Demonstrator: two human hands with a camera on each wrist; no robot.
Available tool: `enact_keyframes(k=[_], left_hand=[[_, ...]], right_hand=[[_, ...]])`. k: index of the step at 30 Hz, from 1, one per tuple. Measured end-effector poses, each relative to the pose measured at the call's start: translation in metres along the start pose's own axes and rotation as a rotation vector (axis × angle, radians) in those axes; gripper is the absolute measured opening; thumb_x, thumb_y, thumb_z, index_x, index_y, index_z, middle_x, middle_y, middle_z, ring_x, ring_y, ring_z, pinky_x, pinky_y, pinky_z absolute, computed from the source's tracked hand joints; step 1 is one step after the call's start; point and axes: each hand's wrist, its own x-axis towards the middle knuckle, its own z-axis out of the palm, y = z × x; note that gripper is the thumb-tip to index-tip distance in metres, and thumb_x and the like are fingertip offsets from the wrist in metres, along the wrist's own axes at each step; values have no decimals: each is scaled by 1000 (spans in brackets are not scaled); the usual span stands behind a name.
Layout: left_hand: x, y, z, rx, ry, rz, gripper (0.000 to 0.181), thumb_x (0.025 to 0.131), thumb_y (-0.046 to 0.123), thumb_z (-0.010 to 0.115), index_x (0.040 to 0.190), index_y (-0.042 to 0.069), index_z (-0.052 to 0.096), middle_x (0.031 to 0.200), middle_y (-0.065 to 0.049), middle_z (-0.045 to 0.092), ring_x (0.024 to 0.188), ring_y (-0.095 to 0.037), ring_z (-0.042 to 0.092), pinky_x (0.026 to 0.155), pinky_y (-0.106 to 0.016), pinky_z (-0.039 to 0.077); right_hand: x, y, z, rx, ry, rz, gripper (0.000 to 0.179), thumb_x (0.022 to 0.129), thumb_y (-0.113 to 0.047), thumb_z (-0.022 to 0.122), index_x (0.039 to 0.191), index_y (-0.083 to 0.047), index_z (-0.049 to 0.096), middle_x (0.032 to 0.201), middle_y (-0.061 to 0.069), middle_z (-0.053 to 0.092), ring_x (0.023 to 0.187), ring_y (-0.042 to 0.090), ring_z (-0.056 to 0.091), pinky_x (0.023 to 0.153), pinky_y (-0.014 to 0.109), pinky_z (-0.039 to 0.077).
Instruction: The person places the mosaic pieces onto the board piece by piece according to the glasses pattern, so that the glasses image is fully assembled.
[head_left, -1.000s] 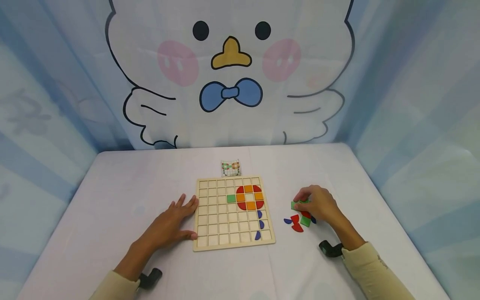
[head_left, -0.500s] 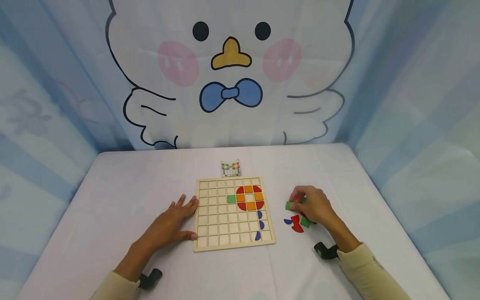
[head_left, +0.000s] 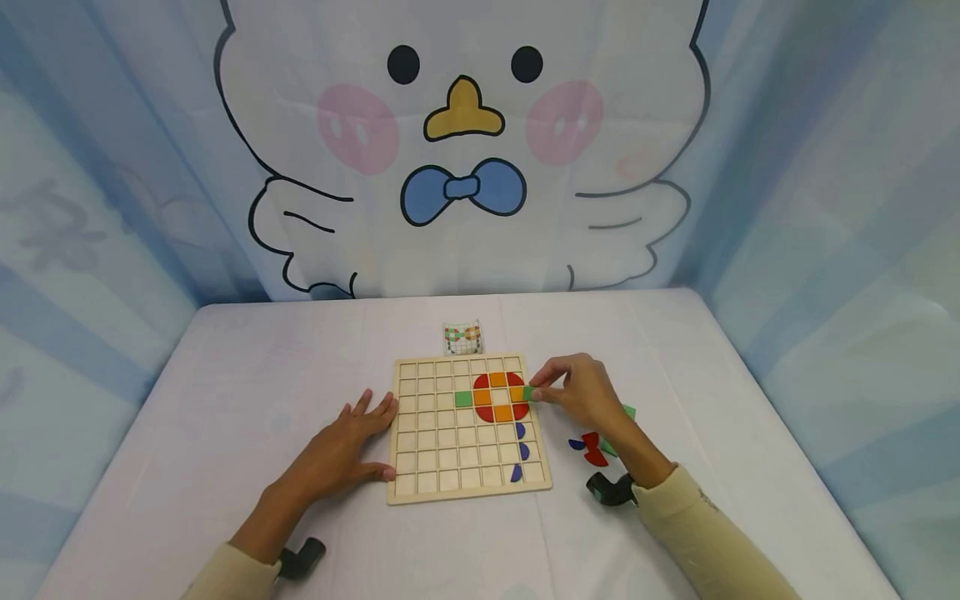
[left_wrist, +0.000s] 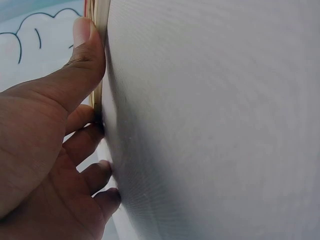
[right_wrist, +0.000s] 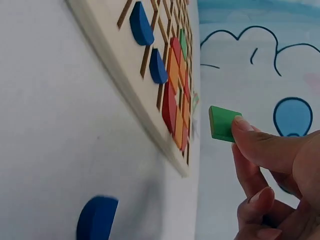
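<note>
A wooden grid board (head_left: 437,458) lies mid-table. Red quarter-round and orange square tiles form a ring on its right side, with one green square tile (head_left: 464,399) left of the ring. Several blue tiles (head_left: 523,451) run down its right columns. My left hand (head_left: 337,450) rests at the board's left edge, fingers spread, thumb and fingertips against the rim (left_wrist: 100,75). My right hand (head_left: 581,392) pinches a green square tile (right_wrist: 223,123) between thumb and fingers, over the board's right edge in the head view.
Right of the board lie loose red tiles (head_left: 595,450), a blue tile (head_left: 577,444) and green tiles (head_left: 628,412), partly hidden by the right forearm. A small pattern card (head_left: 462,337) sits behind the board. Printed curtains enclose the table's back and sides.
My right hand has picked up a green square tile from the loose pile and moved left with it to the board's right edge. The left hand stays in place.
</note>
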Motion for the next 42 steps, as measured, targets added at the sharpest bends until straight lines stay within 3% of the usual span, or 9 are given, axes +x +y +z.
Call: enact_keyframes(k=[6, 16, 19, 29, 42], left_hand=[[0, 0, 0, -10, -3, -9, 108, 77, 44, 90, 164, 9, 38, 172, -10, 33, 163, -45, 21, 130, -65, 24], [0, 2, -3, -4, -15, -23, 108, 77, 44, 90, 165, 10, 37, 173, -9, 32, 163, -44, 21, 130, -66, 25], [0, 2, -3, -2, -18, -29, 109, 77, 44, 91, 165, 10, 37, 173, -8, 32, 163, -44, 20, 129, -66, 25], [1, -2, -1, -3, -12, -18, 108, 77, 42, 91, 165, 10, 37, 172, -9, 32, 163, -45, 20, 128, -68, 27], [2, 0, -1, -7, -13, -22, 108, 76, 41, 92, 165, 10, 37, 172, -9, 33, 163, -45, 21, 127, -68, 27]], right_hand=[[10, -25, 15, 41, -33, -50, 9, 88, -20, 89, 88, -24, 81, 87, -6, 76, 82, 21, 54, 73, 33, 44], [27, -55, 47, 80, -104, -125, 12, 87, -23, 90, 85, -27, 79, 81, -10, 71, 74, 17, 59, 64, 32, 46], [32, -61, 57, 70, -135, -146, 12, 87, -25, 91, 85, -27, 78, 82, -12, 72, 80, 12, 62, 68, 31, 48], [43, -72, 83, 5, -204, -192, 13, 87, -22, 90, 84, -24, 78, 77, -11, 72, 71, 8, 64, 63, 27, 49], [42, -76, 88, -113, -202, -191, 14, 91, -21, 86, 81, -27, 77, 80, -12, 70, 73, 8, 61, 59, 28, 48]])
